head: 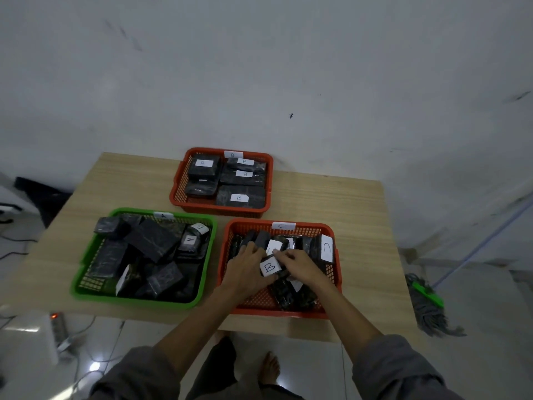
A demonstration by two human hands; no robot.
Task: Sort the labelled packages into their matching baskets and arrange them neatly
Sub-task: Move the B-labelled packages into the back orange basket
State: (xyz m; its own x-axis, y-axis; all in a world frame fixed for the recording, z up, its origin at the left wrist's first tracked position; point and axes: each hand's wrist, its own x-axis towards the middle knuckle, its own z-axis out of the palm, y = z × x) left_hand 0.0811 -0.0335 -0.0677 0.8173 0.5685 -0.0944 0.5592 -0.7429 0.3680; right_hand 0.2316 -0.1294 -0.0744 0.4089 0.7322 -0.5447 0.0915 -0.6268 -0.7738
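Three mesh baskets stand on the wooden table point(331, 197). The near right one is the orange C basket point(253, 301), full of black wrapped packages. Both my hands are inside it. My left hand point(245, 269) and my right hand point(300, 264) together grip a black package with a white B label point(270, 267), lifted slightly above the others. A package labelled C point(326, 247) leans upright against that basket's right side. The orange B basket point(178, 194) at the back holds neat B-labelled packages. The green A basket point(86, 272) at the left holds a jumbled heap of black packages.
A white wall rises behind the table. A mop point(427, 301) lies on the tiled floor to the right. A power strip point(57, 327) with cables sits on the floor at the left. My bare foot point(269, 368) shows under the table's front edge.
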